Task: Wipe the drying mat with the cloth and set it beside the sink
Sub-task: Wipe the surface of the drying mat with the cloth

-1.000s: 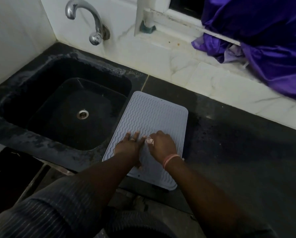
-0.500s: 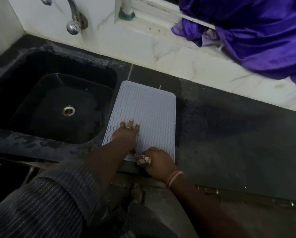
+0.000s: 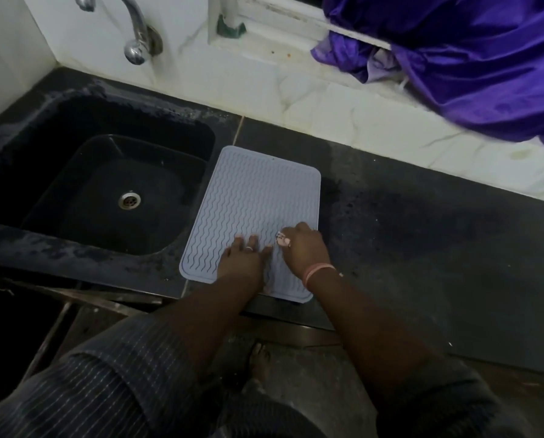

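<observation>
Pale grey-blue rectangular silicone drying mat (image 3: 251, 197), rounded corners, raised rim, surface ribbed with wavy ridges. Lies flat on the countertop just to the right of the black stone sink (image 3: 43, 248), its left edge along the sink's right rim; its near right corner juts a little past the counter's front edge.

Left hand (image 3: 243, 259) rests palm-down on the near part of the mat, fingers straight and spread, a ring on one finger. Right hand (image 3: 303, 248), just right of it, is bunched around a small crumpled pinkish-white cloth (image 3: 282, 240) and presses it onto the mat near the right edge; only a scrap of cloth shows past the knuckles. A pink band circles that wrist.

Dark grey polished stone countertop (image 3: 422, 248) runs rightward from the sink, mottled with dull smears. The sink is one deep basin with a round metal drain (image 3: 129, 200) in its floor. Behind the sink, a white marble-veined tiled wall (image 3: 311, 99) and a curved chrome tap (image 3: 136, 33) mounted on it, spout over the basin. Right of the tap, a white window ledge; glossy purple satin fabric (image 3: 469, 58) spills from it down the wall, well right of the sink.

Dark striped sleeve on the left arm.
</observation>
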A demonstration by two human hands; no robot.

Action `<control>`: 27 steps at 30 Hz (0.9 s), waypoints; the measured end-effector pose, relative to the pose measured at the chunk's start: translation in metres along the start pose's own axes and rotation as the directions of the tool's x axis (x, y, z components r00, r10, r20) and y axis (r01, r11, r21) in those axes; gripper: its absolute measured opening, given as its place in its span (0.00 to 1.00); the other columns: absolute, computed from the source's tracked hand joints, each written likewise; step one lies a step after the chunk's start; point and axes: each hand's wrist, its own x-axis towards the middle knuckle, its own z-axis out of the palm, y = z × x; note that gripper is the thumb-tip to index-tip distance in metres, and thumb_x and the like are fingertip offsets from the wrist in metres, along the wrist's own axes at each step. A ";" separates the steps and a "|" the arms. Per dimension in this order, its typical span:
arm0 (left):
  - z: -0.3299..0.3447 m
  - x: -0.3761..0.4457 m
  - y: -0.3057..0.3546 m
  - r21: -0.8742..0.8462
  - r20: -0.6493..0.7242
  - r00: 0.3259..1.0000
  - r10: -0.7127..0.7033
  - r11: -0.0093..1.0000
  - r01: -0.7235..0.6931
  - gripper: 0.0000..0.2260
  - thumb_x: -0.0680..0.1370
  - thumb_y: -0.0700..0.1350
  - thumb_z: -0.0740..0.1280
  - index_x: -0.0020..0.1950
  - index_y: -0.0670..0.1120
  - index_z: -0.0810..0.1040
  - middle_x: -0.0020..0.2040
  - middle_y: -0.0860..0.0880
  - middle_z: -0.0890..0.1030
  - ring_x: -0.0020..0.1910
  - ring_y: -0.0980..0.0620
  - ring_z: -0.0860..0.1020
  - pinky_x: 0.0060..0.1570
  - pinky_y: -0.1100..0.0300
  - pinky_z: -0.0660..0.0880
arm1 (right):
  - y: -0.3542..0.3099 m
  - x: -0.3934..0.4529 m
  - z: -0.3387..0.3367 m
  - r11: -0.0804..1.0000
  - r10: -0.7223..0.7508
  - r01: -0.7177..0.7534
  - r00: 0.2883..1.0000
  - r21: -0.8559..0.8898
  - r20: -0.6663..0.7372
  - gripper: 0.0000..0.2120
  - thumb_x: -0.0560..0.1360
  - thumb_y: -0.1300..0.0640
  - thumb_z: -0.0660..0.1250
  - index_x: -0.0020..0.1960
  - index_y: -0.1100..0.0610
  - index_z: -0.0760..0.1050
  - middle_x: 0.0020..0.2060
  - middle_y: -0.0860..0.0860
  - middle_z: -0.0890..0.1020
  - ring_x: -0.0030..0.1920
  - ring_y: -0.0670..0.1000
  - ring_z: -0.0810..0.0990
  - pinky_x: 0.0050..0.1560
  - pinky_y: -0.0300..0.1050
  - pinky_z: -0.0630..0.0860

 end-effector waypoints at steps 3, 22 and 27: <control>-0.006 0.003 0.002 0.015 0.038 0.999 -0.032 0.999 0.031 0.46 0.76 0.59 0.73 0.84 0.61 0.46 0.85 0.50 0.42 0.83 0.39 0.42 0.79 0.39 0.52 | -0.006 -0.020 -0.004 0.998 -0.057 0.057 0.998 -0.010 0.025 0.09 0.77 0.58 0.67 0.55 0.54 0.82 0.51 0.55 0.78 0.47 0.61 0.79 0.47 0.52 0.78; -0.019 0.009 0.021 -0.080 -0.174 0.984 -0.035 0.997 0.022 0.42 0.72 0.56 0.77 0.81 0.52 0.61 0.82 0.46 0.58 0.79 0.41 0.60 0.72 0.44 0.68 | 0.015 -0.013 -0.059 0.954 -0.092 0.001 0.952 0.300 0.290 0.06 0.73 0.52 0.73 0.39 0.52 0.81 0.38 0.49 0.82 0.40 0.49 0.81 0.45 0.49 0.81; -0.008 0.020 0.022 -0.108 -0.015 0.998 -0.060 0.992 0.058 0.55 0.71 0.57 0.79 0.85 0.51 0.44 0.85 0.45 0.42 0.83 0.38 0.42 0.80 0.40 0.52 | 0.023 -0.023 -0.001 0.986 -0.164 0.166 0.948 0.016 0.272 0.17 0.69 0.37 0.57 0.53 0.41 0.74 0.50 0.47 0.76 0.52 0.58 0.76 0.51 0.57 0.76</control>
